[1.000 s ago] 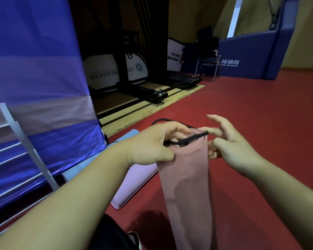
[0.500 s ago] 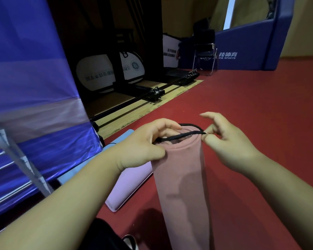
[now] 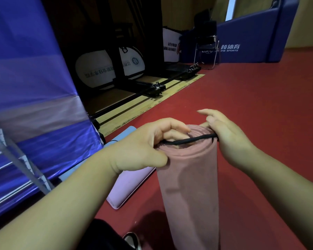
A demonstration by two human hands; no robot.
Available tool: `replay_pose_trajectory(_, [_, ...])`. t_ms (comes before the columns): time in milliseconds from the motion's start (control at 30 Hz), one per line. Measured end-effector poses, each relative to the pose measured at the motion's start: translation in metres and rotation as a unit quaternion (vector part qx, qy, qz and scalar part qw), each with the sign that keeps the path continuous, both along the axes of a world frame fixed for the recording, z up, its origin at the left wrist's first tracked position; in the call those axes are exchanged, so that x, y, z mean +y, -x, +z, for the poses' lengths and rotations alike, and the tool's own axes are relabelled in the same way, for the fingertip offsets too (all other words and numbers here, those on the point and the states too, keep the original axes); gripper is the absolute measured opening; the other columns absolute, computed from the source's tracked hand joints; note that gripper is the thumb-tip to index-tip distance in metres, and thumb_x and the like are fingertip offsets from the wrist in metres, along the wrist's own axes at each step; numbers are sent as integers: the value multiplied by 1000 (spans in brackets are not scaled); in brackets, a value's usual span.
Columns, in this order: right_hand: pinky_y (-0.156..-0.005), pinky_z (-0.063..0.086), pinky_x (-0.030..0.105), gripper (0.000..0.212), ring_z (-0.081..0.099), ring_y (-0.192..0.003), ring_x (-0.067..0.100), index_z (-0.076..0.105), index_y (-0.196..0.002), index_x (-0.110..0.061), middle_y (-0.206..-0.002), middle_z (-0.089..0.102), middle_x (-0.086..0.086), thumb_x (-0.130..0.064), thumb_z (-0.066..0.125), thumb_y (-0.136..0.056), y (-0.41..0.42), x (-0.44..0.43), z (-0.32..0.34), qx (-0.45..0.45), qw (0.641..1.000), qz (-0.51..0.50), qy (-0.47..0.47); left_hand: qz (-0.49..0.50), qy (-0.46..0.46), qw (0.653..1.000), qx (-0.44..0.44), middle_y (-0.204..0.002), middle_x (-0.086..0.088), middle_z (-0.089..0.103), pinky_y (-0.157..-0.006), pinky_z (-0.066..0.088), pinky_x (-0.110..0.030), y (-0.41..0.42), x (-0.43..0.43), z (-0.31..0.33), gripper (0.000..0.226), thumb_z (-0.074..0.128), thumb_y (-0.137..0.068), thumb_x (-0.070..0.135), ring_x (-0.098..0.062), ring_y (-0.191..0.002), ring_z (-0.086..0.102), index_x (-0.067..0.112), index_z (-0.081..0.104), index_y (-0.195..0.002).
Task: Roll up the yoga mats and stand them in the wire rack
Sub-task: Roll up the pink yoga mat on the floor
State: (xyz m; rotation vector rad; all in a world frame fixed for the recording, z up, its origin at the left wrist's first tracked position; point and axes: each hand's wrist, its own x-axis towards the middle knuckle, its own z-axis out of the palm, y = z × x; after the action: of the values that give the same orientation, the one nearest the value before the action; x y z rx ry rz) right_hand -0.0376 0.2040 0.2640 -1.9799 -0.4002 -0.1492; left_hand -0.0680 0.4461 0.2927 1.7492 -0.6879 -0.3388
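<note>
A rolled pink yoga mat point(image 3: 190, 188) stands upright on the red floor in front of me. A black elastic band point(image 3: 188, 141) stretches across its top end. My left hand point(image 3: 145, 147) grips the roll's upper left edge and pinches one end of the band. My right hand point(image 3: 228, 138) holds the band's other end at the roll's top right. Behind my left hand a lilac mat point(image 3: 132, 186) lies flat, with a light blue mat point(image 3: 123, 132) beside it. Grey bars of the wire rack point(image 3: 20, 170) show at the far left.
A blue and white sheet point(image 3: 34, 98) hangs at the left behind the rack. A wooden strip with black rails point(image 3: 152, 91) runs across the floor beyond. A black folding chair point(image 3: 206, 44) and a blue padded barrier point(image 3: 251, 42) stand at the back. My shoe point(image 3: 132, 240) is below.
The band has been pulled lower over the roll's top, so the spiral end of the mat now shows. My right hand closed around the band's end.
</note>
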Motion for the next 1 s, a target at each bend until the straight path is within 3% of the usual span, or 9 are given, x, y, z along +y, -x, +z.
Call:
replay_pose_trajectory(100, [-79,43,23,39,59,-89,-1,61,-117,-42,-93,64,-11,-60,43,-87,11,7,4,-70,996,-40,-32,25,12,1000,-14,-126,-13,69,-81,29,-54,-4,1,-2,73,55,-54,5,-55,-113,56,12,56,-127])
replay_pose_trajectory(200, [-71,41,12,29,58,-85,-2,62,-109,-41,-93,63,-12,-56,46,-90,10,11,0,-83,994,-71,-30,48,15,999,-13,-117,-6,71,-77,30,-51,-5,5,-3,70,53,-56,-2,-36,-103,55,19,59,-123])
replay_pose_trajectory(300, [-69,42,17,11,59,-80,5,63,-99,-41,-87,63,-7,-48,55,-98,9,11,-2,-106,989,-99,-39,72,4,997,-17,-114,-1,70,-70,34,-45,-3,6,-4,71,47,-61,-11,-29,-102,57,22,58,-123])
replay_pose_trajectory(400, [-69,44,27,7,56,-70,7,64,-97,-39,-76,60,-1,-40,58,-99,7,14,-4,-102,989,-98,-45,90,5,996,-15,-114,-2,68,-73,38,-44,-3,7,-4,71,49,-64,-12,-22,-102,59,23,58,-125])
replay_pose_trajectory(500, [-59,38,21,6,47,-59,4,66,-98,-33,-58,48,-10,-35,61,-97,10,18,-1,-103,989,-79,-64,89,5,996,-8,-114,-5,67,-77,36,-48,-3,10,-3,71,50,-67,-14,-25,-101,58,20,55,-130])
replay_pose_trajectory(633, [-55,36,18,3,44,-55,5,67,-97,-29,-56,46,-11,-30,66,-94,13,18,4,-108,989,-72,-76,93,0,996,-9,-111,-3,68,-78,36,-46,-3,11,-2,69,51,-68,-13,-22,-101,59,20,55,-129])
replay_pose_trajectory(800, [-58,41,16,26,50,-55,5,65,-106,-27,-63,56,4,-28,80,-84,16,17,9,-73,992,-3,-101,109,-13,994,-27,-105,2,68,-76,43,-38,-1,14,-1,67,52,-68,-9,-14,-97,61,18,55,-129])
replay_pose_trajectory(900, [-62,42,14,53,50,-61,2,62,-116,-33,-74,57,-2,-40,86,-69,15,12,7,-47,994,36,-90,125,-23,991,-44,-103,2,65,-78,44,-38,-2,16,-1,65,56,-68,-6,-12,-93,60,17,56,-129])
replay_pose_trajectory(1000, [-64,43,17,64,50,-65,3,63,-117,-36,-76,55,-5,-53,84,-60,12,9,6,-39,994,48,-90,132,-16,990,-46,-103,2,64,-80,45,-37,-3,17,-2,63,59,-70,-6,-12,-92,59,17,57,-129])
